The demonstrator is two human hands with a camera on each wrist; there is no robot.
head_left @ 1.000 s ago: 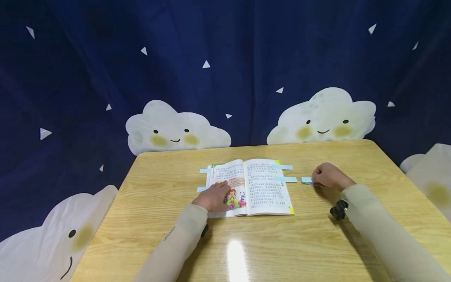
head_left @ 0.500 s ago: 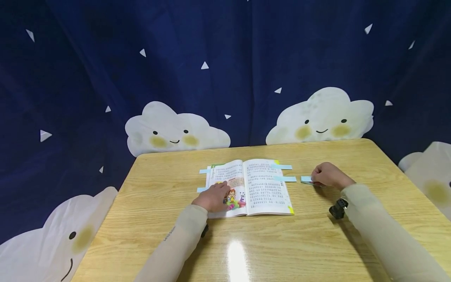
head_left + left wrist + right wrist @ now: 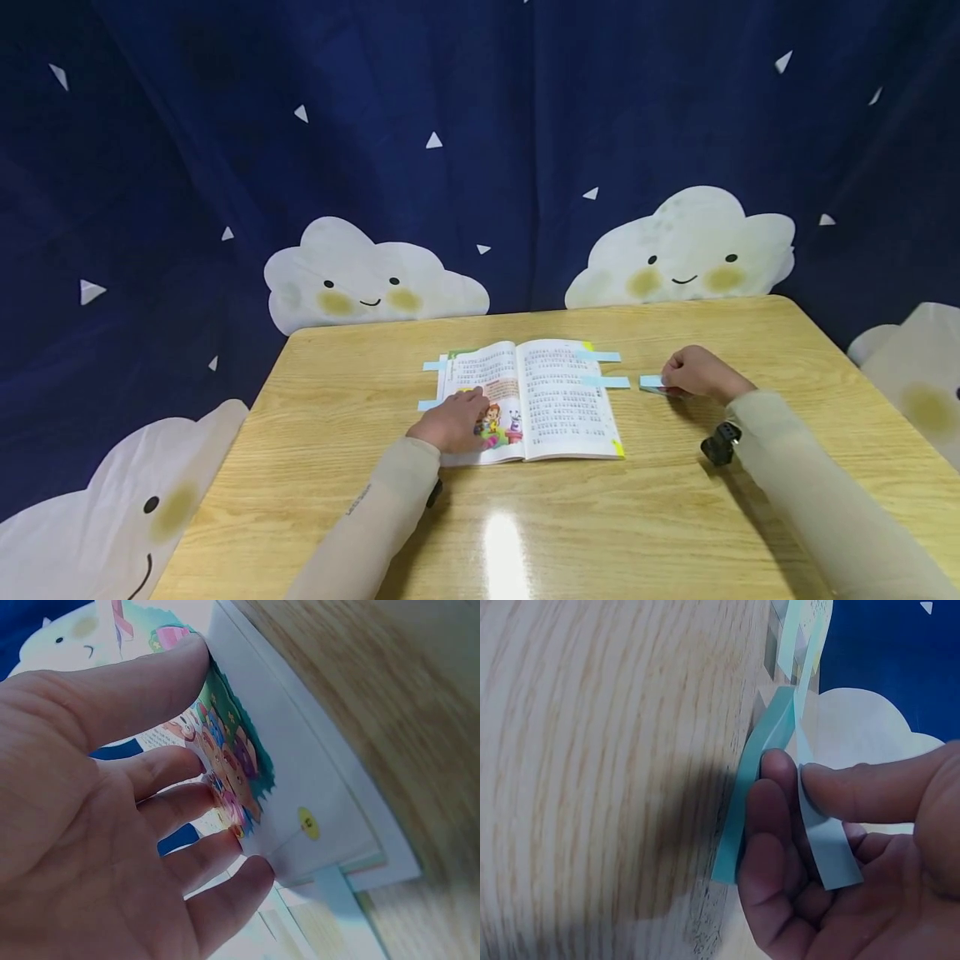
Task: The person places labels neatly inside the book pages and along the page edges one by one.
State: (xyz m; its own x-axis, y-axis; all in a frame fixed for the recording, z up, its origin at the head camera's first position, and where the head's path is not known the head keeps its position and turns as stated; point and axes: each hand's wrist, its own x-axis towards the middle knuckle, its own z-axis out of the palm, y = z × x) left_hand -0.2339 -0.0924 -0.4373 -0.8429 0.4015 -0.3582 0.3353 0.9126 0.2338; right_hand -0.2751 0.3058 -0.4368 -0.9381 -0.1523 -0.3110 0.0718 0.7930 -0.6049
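An open book lies on the table, its left page showing a coloured picture and its right page mostly text. My left hand rests on the left page, fingertips on the picture; in the left wrist view the left hand has its fingers spread against the paper. Right of the book, my right hand is at a pad of light blue sticky strips. Seen from the right wrist, the thumb and fingers pinch the top strip, which is bent up from the pad and still joined at the far end.
Blue sticky tabs stick out from the book's right edge, and others from its left. The wooden table ends at a dark blue curtain printed with clouds.
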